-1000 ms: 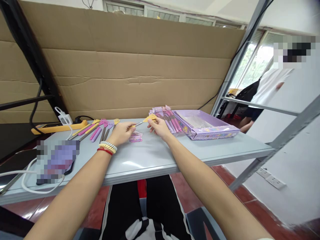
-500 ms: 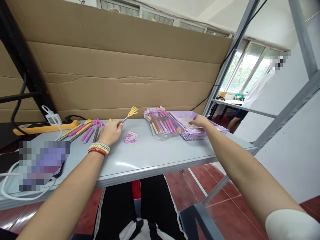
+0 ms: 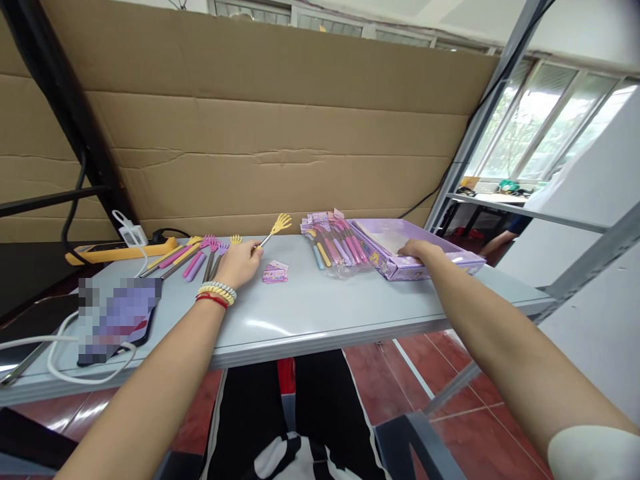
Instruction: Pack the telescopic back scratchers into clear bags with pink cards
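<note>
My left hand (image 3: 241,265) is closed round a back scratcher with a yellow hand-shaped head (image 3: 281,223), which points up and to the right. My right hand (image 3: 420,251) reaches over the front wall of an open purple box (image 3: 400,270); its fingers are bent down at the pale, clear-looking plastic inside, and their tips are hidden. Left of the box lies a pile of back scratchers in clear packaging (image 3: 337,247) with pink, yellow and blue handles. Small purple printed cards (image 3: 275,272) rest between my hands. Loose back scratchers (image 3: 193,257) in several colours lie beyond my left hand.
A phone (image 3: 127,313) with a white cable lies at the table's left. Behind it are a yellow tool (image 3: 120,252) and a white charger (image 3: 133,233). A cardboard sheet (image 3: 280,133) stands along the back. Metal frame posts rise at both sides; another person's arm (image 3: 503,240) shows far right.
The view has shifted, so the whole table sits further right in the picture. My left hand still holds the back scratcher. My right hand stays at the box, its fingers lower at the front wall.
</note>
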Action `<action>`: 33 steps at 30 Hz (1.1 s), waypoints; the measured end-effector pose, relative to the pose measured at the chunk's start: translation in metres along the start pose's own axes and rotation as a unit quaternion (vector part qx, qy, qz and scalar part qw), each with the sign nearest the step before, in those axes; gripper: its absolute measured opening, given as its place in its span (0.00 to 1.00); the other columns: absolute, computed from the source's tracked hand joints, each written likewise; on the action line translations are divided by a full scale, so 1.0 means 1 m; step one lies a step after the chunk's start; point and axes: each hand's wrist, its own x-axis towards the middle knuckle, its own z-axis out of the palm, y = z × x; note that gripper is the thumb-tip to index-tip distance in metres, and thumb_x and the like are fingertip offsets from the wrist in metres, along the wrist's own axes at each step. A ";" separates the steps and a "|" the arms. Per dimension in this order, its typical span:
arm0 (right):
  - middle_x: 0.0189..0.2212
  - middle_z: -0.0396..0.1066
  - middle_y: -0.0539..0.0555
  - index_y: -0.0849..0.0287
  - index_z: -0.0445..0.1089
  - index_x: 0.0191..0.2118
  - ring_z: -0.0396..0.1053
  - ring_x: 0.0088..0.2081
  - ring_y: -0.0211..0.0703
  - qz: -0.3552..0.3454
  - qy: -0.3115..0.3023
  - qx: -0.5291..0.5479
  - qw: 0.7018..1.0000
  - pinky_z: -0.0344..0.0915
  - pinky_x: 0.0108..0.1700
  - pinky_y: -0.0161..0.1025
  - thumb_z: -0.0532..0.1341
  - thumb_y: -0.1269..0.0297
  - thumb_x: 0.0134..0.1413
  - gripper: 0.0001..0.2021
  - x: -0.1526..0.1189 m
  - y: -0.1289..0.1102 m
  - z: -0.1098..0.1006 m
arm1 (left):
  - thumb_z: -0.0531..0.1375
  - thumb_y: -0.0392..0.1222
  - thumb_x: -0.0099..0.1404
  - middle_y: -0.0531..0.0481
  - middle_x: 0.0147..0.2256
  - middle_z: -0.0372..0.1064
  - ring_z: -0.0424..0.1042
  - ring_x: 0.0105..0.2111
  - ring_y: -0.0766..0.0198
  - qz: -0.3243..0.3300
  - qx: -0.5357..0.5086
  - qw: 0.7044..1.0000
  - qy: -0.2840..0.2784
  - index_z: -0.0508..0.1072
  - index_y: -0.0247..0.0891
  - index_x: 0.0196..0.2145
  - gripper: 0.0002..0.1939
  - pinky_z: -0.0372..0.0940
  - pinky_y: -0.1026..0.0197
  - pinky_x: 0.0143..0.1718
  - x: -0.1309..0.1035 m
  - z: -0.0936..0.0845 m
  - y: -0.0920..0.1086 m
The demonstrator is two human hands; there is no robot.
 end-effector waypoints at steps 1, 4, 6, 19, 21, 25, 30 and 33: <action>0.35 0.74 0.62 0.61 0.76 0.36 0.73 0.37 0.52 -0.021 -0.003 0.002 1.000 0.67 0.38 0.45 0.65 0.54 0.44 0.16 0.000 -0.001 0.000 | 0.49 0.45 0.64 0.42 0.38 0.76 0.73 0.39 0.52 0.001 0.004 1.000 -0.005 0.76 0.39 0.46 0.20 0.63 0.56 0.40 0.000 0.000 0.000; 0.33 0.74 0.62 0.62 0.76 0.33 0.73 0.36 0.51 -0.041 -0.023 -0.010 0.999 0.66 0.39 0.45 0.65 0.54 0.44 0.15 0.004 -0.003 0.001 | 0.49 0.46 0.64 0.43 0.39 0.76 0.73 0.40 0.53 0.001 0.007 1.000 -0.019 0.75 0.39 0.45 0.20 0.63 0.57 0.40 0.000 0.001 0.000; 0.35 0.74 0.65 0.64 0.76 0.36 0.73 0.39 0.53 -0.023 -0.036 -0.027 0.999 0.66 0.40 0.45 0.65 0.59 0.44 0.15 0.007 -0.002 0.002 | 0.49 0.46 0.64 0.43 0.40 0.76 0.73 0.41 0.52 0.004 0.002 1.000 -0.024 0.75 0.39 0.45 0.20 0.63 0.57 0.40 0.000 0.000 0.000; 0.46 0.72 0.68 0.63 0.75 0.47 0.70 0.49 0.58 0.003 0.147 0.102 0.984 0.65 0.48 0.47 0.55 0.70 0.51 0.18 -0.027 0.000 -0.003 | 0.47 0.46 0.66 0.46 0.32 0.74 0.73 0.32 0.58 -0.033 -0.088 0.994 0.048 0.69 0.37 0.49 0.20 0.63 0.59 0.36 -0.001 -0.004 0.008; 0.46 0.73 0.67 0.62 0.75 0.48 0.70 0.48 0.56 -0.003 0.190 0.131 0.973 0.64 0.49 0.45 0.53 0.70 0.54 0.19 -0.033 0.000 -0.006 | 0.47 0.48 0.66 0.48 0.29 0.72 0.71 0.28 0.60 -0.066 -0.134 0.985 0.087 0.67 0.37 0.50 0.20 0.62 0.59 0.33 -0.001 -0.006 0.009; 0.45 0.74 0.63 0.61 0.72 0.52 0.70 0.48 0.54 -0.020 0.280 0.169 0.945 0.63 0.48 0.42 0.50 0.67 0.58 0.20 -0.047 -0.010 -0.022 | 0.53 0.48 0.62 0.51 0.26 0.68 0.66 0.23 0.65 -0.125 -0.227 0.960 0.106 0.68 0.37 0.41 0.14 0.60 0.62 0.26 0.002 -0.008 0.010; 0.45 0.73 0.61 0.60 0.73 0.50 0.69 0.46 0.51 -0.209 0.308 0.139 0.917 0.62 0.46 0.40 0.51 0.69 0.57 0.19 -0.087 -0.075 -0.049 | 0.54 0.51 0.63 0.54 0.25 0.63 0.60 0.16 0.72 -0.155 -0.503 0.850 -0.018 0.60 0.39 0.28 0.14 0.55 0.67 0.15 0.002 -0.009 0.016; 0.44 0.71 0.59 0.56 0.74 0.49 0.69 0.42 0.48 -0.310 0.291 0.121 0.897 0.61 0.40 0.39 0.51 0.70 0.57 0.19 -0.125 -0.137 -0.050 | 0.58 0.57 0.60 0.46 0.38 0.68 0.72 0.28 0.64 -0.115 -0.627 0.757 -0.147 0.62 0.38 0.29 0.19 0.69 0.59 0.24 -0.006 -0.014 0.024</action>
